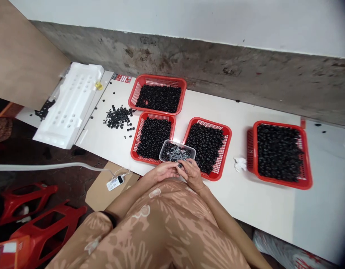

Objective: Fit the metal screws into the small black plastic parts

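My left hand (166, 171) and my right hand (191, 172) meet close to my body, at the table's front edge. Between their fingertips is a small black round part (180, 165), with the fingers of both hands closed on it. Just beyond the hands a clear plastic tub (193, 152) holds small silvery pieces (175, 154) and black ones. It overlaps the near corner of a red basket (134, 151) full of black ring-like parts (154, 136). Right of the tub, another red basket (227, 149) contains similar black parts (206, 144).
A red basket (158, 79) of small black pieces stands at the back, and a fuller one (308, 164) at the right. Loose black pieces (118, 117) lie left. Nearby are white foam (68, 106), a crumpled white scrap (240, 164) and red stools (46, 231).
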Motion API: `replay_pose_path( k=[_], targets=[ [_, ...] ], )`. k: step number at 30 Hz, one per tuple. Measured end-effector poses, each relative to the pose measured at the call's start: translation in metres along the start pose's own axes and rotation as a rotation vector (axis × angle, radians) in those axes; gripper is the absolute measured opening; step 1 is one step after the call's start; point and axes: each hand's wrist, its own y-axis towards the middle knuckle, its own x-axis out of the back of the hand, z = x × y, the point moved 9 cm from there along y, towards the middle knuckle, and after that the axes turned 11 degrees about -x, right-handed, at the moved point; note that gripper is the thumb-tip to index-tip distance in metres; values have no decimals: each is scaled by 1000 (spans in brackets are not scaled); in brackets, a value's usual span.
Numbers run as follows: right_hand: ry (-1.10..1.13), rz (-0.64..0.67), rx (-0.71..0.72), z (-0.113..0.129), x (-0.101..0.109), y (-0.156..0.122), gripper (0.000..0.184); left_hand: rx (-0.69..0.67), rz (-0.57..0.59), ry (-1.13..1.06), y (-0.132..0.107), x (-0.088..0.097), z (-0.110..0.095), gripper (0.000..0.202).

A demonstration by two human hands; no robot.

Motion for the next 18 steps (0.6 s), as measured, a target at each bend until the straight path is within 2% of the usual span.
replay_pose_path(
  k=[2, 5, 10, 13, 16, 18],
  targets=[
    [-23, -2, 52, 4, 3, -1, 25, 23, 9, -47, 0, -1, 2, 31],
    [-104, 4, 103, 7, 2, -4, 27, -43, 19, 48, -2, -5, -8, 34],
    [-130, 4, 61, 4, -2, -6, 28, -117, 8, 232, -7, -12, -20, 34],
    [-133, -12, 61, 5, -2, -5, 29, -234, 20, 374, -5, -17, -28, 35],
    [-163, -24, 33, 3, -2, -3, 30, -389, -26, 510, -2, -16, -40, 37],
    [-179, -33, 16, 1, -2, -2, 30, -435, -26, 554, -1, -17, -44, 39]
  ],
)
